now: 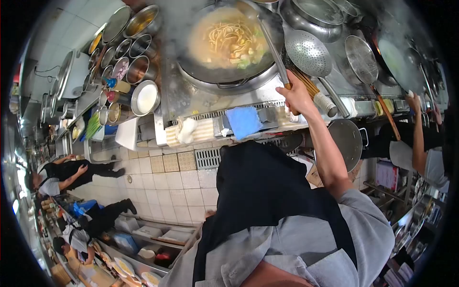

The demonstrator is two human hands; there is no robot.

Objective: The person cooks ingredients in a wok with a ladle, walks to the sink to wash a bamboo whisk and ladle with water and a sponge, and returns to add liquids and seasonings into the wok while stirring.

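Note:
My right hand [297,94] is wrapped round the wooden grip of a long ladle [273,48]. The ladle's metal shaft runs up to its bowl at the far rim of a large wok [191,71]. Noodles [230,38] lie in steaming, cloudy broth inside the wok, with pieces of green vegetable near them. Just right of my right hand are a perforated skimmer [308,53] and a bundle of wooden sticks [303,81]. Of my left hand [210,214], only a small part shows beside my black apron; its fingers are hidden.
Metal pots and seasoning containers crowd the left, including a bowl of white contents [145,98]. A blue cloth [244,121] and a crumpled white cloth [186,130] lie along the stove's front edge. A co-worker's arm [419,138] is at the right; other people are at the left.

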